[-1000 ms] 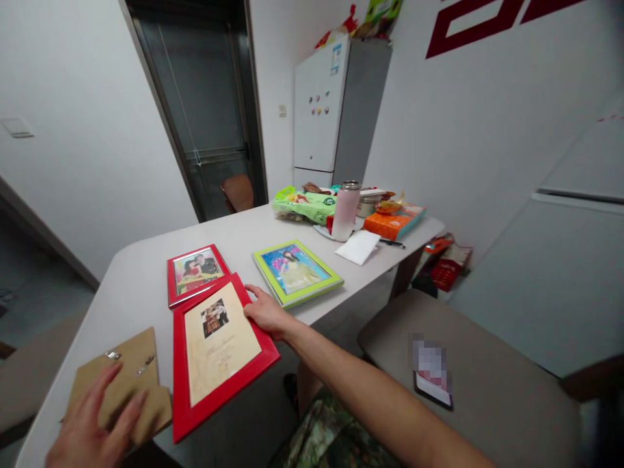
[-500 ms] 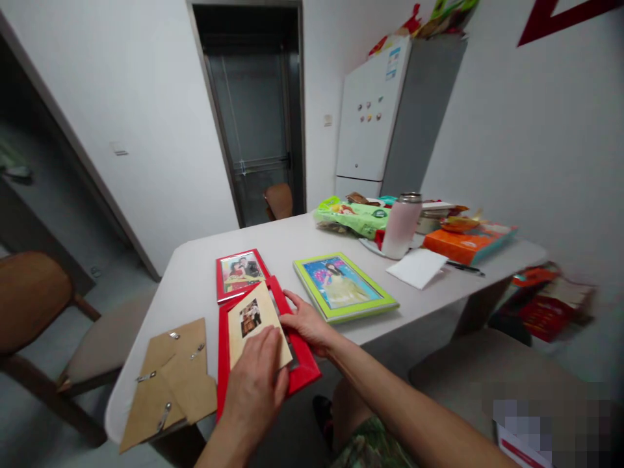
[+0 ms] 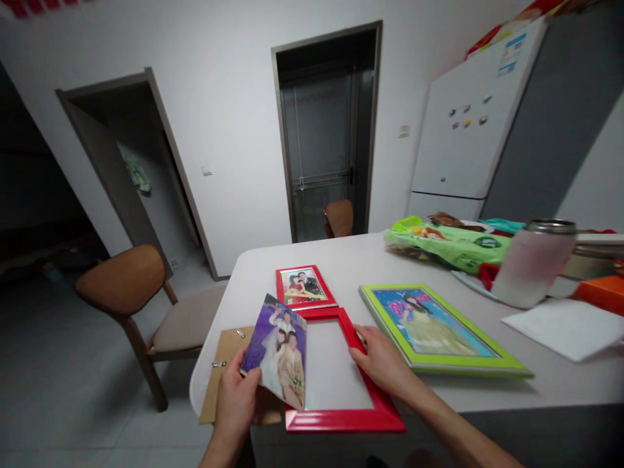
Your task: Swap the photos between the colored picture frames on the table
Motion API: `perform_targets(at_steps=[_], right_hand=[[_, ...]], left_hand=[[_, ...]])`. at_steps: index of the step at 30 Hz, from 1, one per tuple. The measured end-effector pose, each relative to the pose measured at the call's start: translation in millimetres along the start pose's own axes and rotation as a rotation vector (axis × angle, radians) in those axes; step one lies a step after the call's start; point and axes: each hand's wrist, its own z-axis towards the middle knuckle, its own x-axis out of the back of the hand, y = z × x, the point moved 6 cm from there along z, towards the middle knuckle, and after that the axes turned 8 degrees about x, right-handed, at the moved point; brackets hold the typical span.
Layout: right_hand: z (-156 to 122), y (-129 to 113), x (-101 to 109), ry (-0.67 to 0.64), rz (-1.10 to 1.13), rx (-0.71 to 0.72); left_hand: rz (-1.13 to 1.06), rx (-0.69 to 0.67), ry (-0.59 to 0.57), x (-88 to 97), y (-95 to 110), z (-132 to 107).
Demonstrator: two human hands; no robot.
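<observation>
My left hand (image 3: 237, 393) grips the lower left edge of a photo (image 3: 280, 354) with a purple background, tilted over the left side of a red picture frame (image 3: 346, 419). My right hand (image 3: 377, 357) is closed around the right side of that frame, whose opening shows a bare clear pane. Behind it lies a smaller red framed photo (image 3: 307, 286). To the right sits a lime green framed photo (image 3: 433, 325). Brown backing boards (image 3: 219, 383) with metal clips lie at the table's left edge, partly hidden by my left hand and the photo.
On the white table (image 3: 263, 273), a pink bottle (image 3: 533, 266), a green plastic package (image 3: 453, 244) and white paper (image 3: 565, 328) stand or lie to the right. A wooden chair (image 3: 131, 286) is at the left, another chair (image 3: 338, 218) behind the table. A fridge (image 3: 468, 123) stands at back right.
The photo, earlier seen with its pale side up on the red frame, now shows its purple picture side, lifted and held at the left. My right hand now holds the frame's side. The view has swung left.
</observation>
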Motion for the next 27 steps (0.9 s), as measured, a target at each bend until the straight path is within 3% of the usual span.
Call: perform_targets(at_steps=[2,4,9,11,13,16,22,27], right_hand=[[-0.4,-10.0,-0.4,0.081,0.040,0.040],[-1.3,-19.6,-8.6,0.070,0.231,-0.003],[-11.5,-52.8,-48.9,-0.225,1.087,-0.350],[-12.7,-68.2,-51.4,-0.232,1.382,-0.418],[-10.1,-73.6,-45.1,-0.136,1.521,-0.446],[-3.5,-71.7,-31.5,-0.056,1.512,-0.405],[8.8,-63.1,-4.7,-0.073,1.321,-0.170],[6.2,-59.4,-1.4,-0.145,1.236,-0.152]], left_hand=[[-0.216,0.102,-0.051,0.3,-14.7,1.7],[-0.386,0.167,-0.092,-4.1,-21.5,-1.1],[-0.634,0.156,-0.149,-22.8,-15.8,-15.0],[-0.666,0.141,-0.203,-32.4,-14.7,-19.4],[-0.658,0.119,-0.276,-40.7,-14.3,-21.7],[-0.583,0.064,-0.356,-46.1,-10.0,-19.3],[-0.323,-0.140,-0.399,-56.2,22.8,0.7],[-0.328,-0.187,-0.349,-77.1,36.1,13.3]])
